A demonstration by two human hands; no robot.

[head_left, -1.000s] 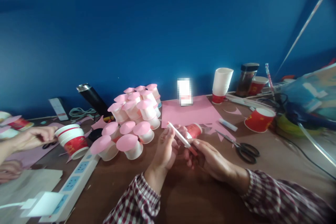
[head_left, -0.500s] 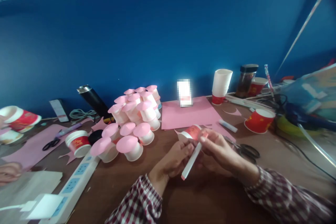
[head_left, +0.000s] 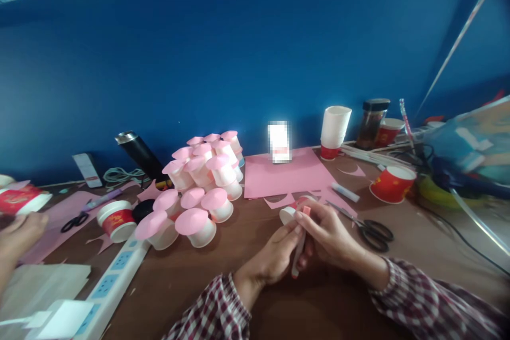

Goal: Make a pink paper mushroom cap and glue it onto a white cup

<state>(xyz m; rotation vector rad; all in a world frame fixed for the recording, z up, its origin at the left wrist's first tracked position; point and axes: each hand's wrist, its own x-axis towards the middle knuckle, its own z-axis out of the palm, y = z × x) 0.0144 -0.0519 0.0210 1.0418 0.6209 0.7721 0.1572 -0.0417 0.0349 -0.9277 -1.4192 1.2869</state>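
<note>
Near the bench's front edge, the left hand [head_left: 274,257] and right hand [head_left: 329,234] both grip a slim white glue stick [head_left: 298,252]. Its long axis runs almost upright, its pink tip pointing down toward the person. A small round paper cup [head_left: 290,213] lies on its side behind the fingers, touching them.
</note>
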